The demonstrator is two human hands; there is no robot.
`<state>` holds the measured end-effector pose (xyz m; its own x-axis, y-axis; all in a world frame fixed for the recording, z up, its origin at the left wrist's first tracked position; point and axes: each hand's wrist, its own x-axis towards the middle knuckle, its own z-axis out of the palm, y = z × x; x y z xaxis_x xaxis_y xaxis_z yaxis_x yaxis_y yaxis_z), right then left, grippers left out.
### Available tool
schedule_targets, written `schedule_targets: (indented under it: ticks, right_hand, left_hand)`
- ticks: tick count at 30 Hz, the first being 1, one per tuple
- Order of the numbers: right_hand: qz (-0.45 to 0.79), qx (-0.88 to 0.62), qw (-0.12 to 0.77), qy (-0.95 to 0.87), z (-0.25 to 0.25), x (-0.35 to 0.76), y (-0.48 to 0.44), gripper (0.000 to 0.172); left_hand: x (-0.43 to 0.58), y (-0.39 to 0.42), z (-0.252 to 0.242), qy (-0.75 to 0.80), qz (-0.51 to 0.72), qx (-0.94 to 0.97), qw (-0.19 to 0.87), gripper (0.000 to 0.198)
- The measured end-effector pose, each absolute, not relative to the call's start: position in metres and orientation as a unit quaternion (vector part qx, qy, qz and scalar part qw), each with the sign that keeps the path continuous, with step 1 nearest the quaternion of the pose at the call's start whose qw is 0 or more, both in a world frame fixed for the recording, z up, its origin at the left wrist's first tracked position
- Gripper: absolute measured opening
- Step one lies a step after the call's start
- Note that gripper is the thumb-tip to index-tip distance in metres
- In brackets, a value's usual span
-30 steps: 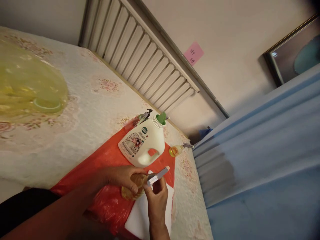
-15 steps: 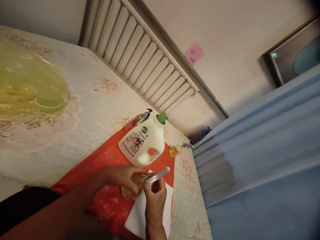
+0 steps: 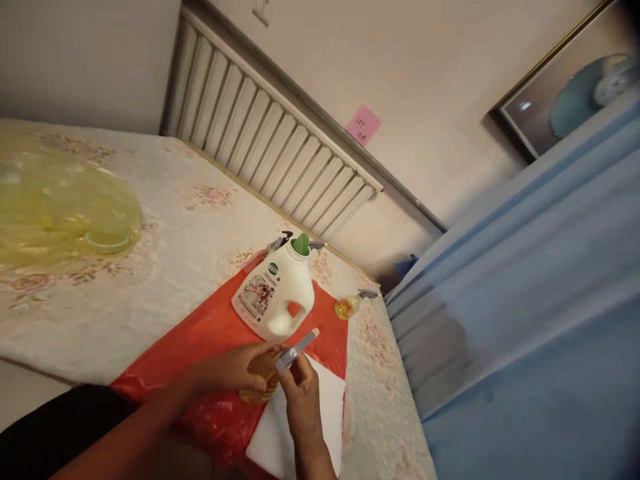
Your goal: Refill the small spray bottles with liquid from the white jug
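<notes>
My left hand [image 3: 237, 369] wraps around the clear body of a spray bottle [image 3: 256, 395] that holds amber liquid. At the bottle's top, my right hand [image 3: 303, 393] has its fingers closed on the grey spray head [image 3: 296, 349], which ends in a pale tip. Part of the bottle is covered by my fingers. Just beyond my hands, a large cream detergent jug [image 3: 275, 297] stands with a green spout in its mouth. Beneath the bottle lie a red plastic sheet [image 3: 185, 337] and a white flat piece [image 3: 285, 437].
Another spray bottle [image 3: 347, 307] with yellowish liquid stands to the right. More spray heads show behind the jug. A yellow plastic bag [image 3: 65, 213] lies at left on the floral tablecloth [image 3: 180, 260]. A radiator [image 3: 270, 133] lines the wall; a blue curtain [image 3: 500, 300] hangs right.
The camera view has shifted, so the jug and my hands appear a little further left. Both hands remain on the spray bottle; the right hand keeps its hold at the spray head.
</notes>
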<state>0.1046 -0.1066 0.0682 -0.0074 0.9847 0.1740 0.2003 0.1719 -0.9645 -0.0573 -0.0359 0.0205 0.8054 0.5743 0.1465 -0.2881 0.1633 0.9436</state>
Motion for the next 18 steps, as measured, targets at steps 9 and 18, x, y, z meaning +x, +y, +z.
schedule_targets:
  ticks: [9, 18]
  right_hand:
    - [0.371, -0.511, 0.577, -0.518, 0.059, 0.092, -0.099, 0.014]
    - [0.349, -0.518, 0.618, -0.477, 0.05, 0.084, -0.097, 0.014]
  left_hand:
    - [-0.054, -0.054, 0.028, 0.212, 0.332, 0.642, 0.658, 0.066]
    - [-0.036, -0.072, 0.01, 0.341, 0.417, 0.673, 0.507, 0.062]
